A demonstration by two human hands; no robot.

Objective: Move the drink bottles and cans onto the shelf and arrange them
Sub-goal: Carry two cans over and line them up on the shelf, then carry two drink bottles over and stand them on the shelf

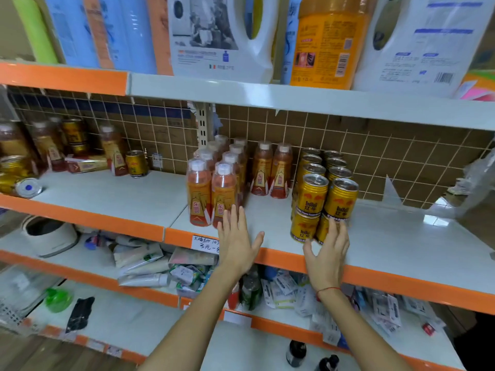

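Both hands reach flat-fingered to the shelf [267, 210]: left hand [237, 243] released, fingertips at the front bottles [211, 194], right hand [328, 253] spread against the lower cans [321, 204], gripping nothing. Gold cans read "RedBull", stacked two high in two rows; about ten orange-labelled bottles stand left of them. A handwritten tag [205, 244] reads "3元".

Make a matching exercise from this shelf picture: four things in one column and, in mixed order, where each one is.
Things
1. left hand
2. right hand
3. toppled can
4. white detergent jug

Places
A. lying on its side at the shelf's far left
B. on the top shelf
C. at the front orange-label bottles
D. against the stacked gold cans

Pairs: 1-C, 2-D, 3-A, 4-B
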